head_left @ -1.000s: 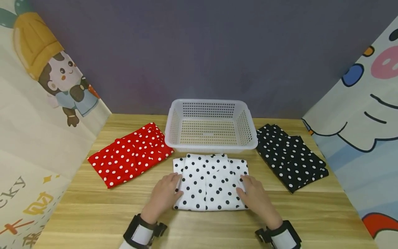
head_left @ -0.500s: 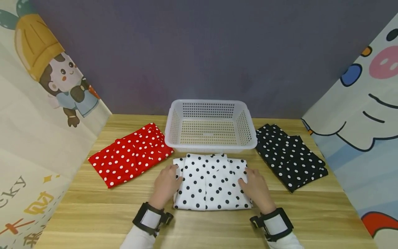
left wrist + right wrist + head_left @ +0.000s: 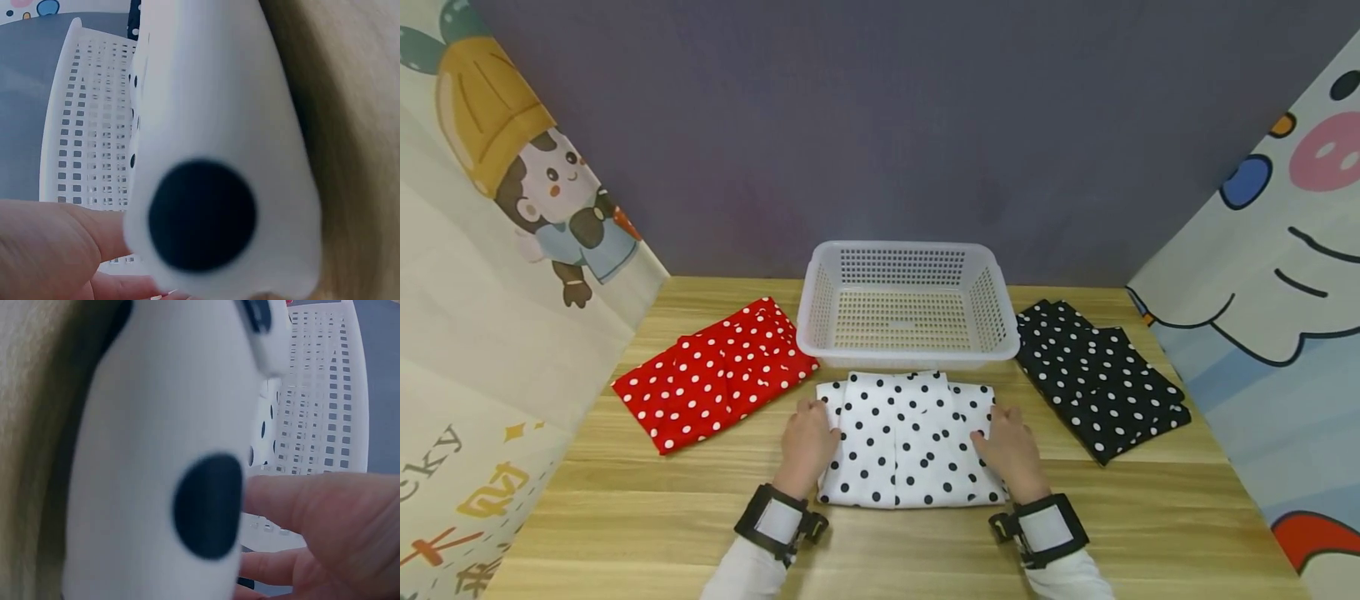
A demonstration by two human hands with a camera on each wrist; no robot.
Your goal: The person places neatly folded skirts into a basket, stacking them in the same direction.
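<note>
A folded white cloth with black dots (image 3: 895, 442) lies flat at the middle of the table, its front edge toward me. My left hand (image 3: 807, 442) grips its left side, thumb on top and fingers tucked at the edge. On the opposite side my right hand (image 3: 1009, 446) holds the cloth the same way. In the left wrist view, the thumb (image 3: 100, 231) presses against the dotted fabric (image 3: 231, 94), with fingers partly hidden below it. The right wrist view has the thumb (image 3: 275, 500) against the fabric (image 3: 150, 456) too.
Behind the cloth stands a white perforated plastic basket (image 3: 902, 321) with nothing in it. A folded red cloth with white dots (image 3: 722, 375) lies left, a folded black one (image 3: 1097, 375) right. Printed sheets flank the wooden table (image 3: 895, 554); a dark grey panel (image 3: 887, 125) rises behind.
Both hands have slid forward slightly along the white cloth's sides, the wrists drawing inward. Their fingers have curled more at the edges. The basket and the other cloths have not moved.
</note>
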